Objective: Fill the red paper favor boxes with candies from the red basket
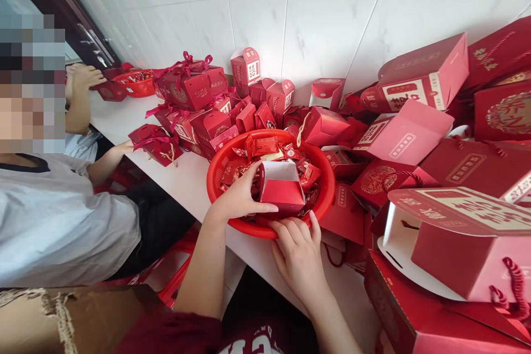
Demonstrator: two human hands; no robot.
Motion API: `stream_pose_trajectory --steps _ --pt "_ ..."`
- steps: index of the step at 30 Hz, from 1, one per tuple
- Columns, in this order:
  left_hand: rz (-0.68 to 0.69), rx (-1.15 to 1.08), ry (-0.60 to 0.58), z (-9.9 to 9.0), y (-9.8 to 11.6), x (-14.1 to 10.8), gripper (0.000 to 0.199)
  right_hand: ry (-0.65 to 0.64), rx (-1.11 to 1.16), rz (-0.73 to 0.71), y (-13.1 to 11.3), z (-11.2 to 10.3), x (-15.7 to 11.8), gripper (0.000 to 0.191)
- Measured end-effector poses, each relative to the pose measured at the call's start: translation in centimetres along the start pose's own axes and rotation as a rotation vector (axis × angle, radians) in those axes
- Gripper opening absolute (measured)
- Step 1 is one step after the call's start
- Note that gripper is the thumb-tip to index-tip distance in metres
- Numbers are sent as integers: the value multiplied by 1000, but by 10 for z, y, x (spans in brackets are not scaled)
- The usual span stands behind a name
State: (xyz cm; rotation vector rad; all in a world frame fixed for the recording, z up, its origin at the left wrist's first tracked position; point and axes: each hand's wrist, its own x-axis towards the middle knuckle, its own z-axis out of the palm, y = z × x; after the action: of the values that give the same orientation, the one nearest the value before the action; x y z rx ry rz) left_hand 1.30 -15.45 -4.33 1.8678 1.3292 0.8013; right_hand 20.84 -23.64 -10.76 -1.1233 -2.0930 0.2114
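Note:
My left hand (pixel 238 196) is closed around a small red candy box (pixel 282 192), thumb on the near side and fingers on the far side. The box is tilted, with its white inside partly showing. It is held over a round red plastic basket (pixel 214 177) filled with red-wrapped sweets (pixel 265 146). My right hand (pixel 301 246) lies at the basket's near rim, its fingers curled over the edge below the box. The right fingertips are partly hidden.
Red gift boxes (pixel 244 116) crowd the table along the tiled wall. Larger red boxes with cord handles (pixel 452 254) are piled at right. To the left sits a person in a white shirt (pixel 62 221), a hand near a ribboned box (pixel 155 144). Another red basket (pixel 141 88) stands farther off.

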Motion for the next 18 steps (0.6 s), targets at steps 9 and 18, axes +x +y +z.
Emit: stream_pose_trajectory --steps 9,18 --pt "68 17 51 0 6 -2 101 -12 13 4 -1 -2 2 30" --pt "567 266 736 -35 8 -7 106 78 276 -74 -8 -35 27 38"
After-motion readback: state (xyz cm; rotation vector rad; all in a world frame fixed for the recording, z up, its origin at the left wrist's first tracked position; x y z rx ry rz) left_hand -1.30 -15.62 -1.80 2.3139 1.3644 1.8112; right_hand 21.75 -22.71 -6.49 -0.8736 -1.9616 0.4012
